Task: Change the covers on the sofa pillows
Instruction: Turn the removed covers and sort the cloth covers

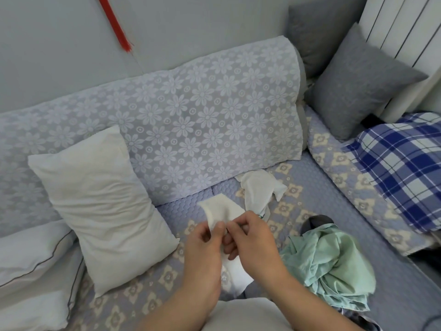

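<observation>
I judge it early-middle: bare pillow (100, 209) stands uncovered against the sofa back, while my left hand (205, 237) and right hand (253, 237) both pinch the white cover (222, 211), not yet fitted.

At lower centre of the frame, the small cream cloth cover (222, 212) looks like matt, slightly nubbly woven fabric. The bare white pillow (100, 206) at left is smooth, creased cotton-like cloth with no sheen. The sofa's lavender quilted seat cover (317, 187) is stitched and padded, matt. Behind it, the floral lace backrest throw (191, 120) looks thin and textured. The crumpled mint-green cloth (327, 263) at lower right appears soft and smooth. The grey cushion (358, 84), upper right, looks coarser.
</observation>
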